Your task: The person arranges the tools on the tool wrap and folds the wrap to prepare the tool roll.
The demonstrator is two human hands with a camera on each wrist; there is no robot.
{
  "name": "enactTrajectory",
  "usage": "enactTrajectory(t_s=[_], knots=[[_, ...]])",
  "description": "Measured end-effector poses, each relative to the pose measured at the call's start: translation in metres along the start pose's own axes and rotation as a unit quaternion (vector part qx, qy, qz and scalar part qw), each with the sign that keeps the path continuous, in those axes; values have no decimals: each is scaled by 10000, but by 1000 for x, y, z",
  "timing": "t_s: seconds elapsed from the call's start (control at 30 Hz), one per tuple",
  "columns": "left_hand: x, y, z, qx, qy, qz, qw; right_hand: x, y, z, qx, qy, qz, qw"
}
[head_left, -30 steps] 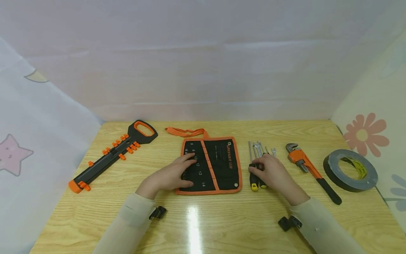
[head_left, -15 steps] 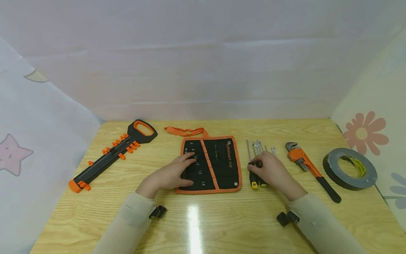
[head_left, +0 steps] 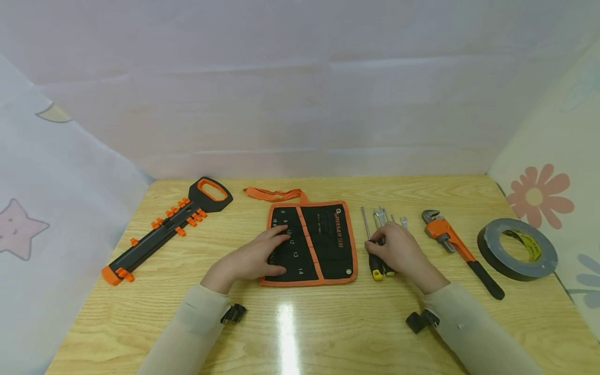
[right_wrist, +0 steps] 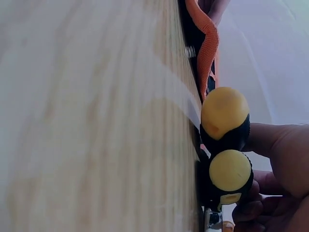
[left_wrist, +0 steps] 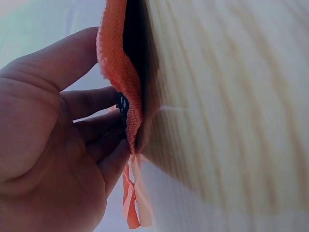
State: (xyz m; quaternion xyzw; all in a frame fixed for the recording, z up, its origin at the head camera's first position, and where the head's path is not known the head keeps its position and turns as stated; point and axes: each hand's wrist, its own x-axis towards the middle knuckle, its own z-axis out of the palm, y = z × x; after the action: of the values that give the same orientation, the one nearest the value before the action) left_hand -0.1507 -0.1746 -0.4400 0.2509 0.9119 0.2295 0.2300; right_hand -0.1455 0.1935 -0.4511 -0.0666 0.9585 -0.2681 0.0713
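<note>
A black tool pouch with orange trim (head_left: 335,234) lies flat on the table, printed with size numbers. My left hand (head_left: 255,256) rests on its left part with spread fingers; in the left wrist view the fingertips touch the pouch's face beside the orange edge (left_wrist: 116,58). To the pouch's right, my right hand (head_left: 400,250) pinches the black handle of a screwdriver (head_left: 376,265) with a yellow end. A second yellow-ended handle (right_wrist: 230,170) lies right against it under the fingers. Several small wrenches (head_left: 380,216) show beyond the knuckles, partly hidden by the hand.
An orange pipe wrench (head_left: 452,237) and a roll of grey tape (head_left: 494,255) lie at the right. A black rack with orange clips (head_left: 154,239) lies at the left. The pouch's orange strap (head_left: 274,196) stretches behind it. Fabric walls border the table.
My right hand has shifted slightly left, and the screwdriver's tip has swung left toward the pouch. My left hand and the pouch have stayed in place.
</note>
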Motion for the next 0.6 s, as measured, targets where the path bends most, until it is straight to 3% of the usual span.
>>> enactTrajectory(t_s=[0.33,0.6], knots=[[0,0,0,1,-9,14,10000,-4,-4,-2,229,297,4,9993],[-1,1,-1,-4,-18,27,10000,-7,-9,-4,259,285,-9,9993]])
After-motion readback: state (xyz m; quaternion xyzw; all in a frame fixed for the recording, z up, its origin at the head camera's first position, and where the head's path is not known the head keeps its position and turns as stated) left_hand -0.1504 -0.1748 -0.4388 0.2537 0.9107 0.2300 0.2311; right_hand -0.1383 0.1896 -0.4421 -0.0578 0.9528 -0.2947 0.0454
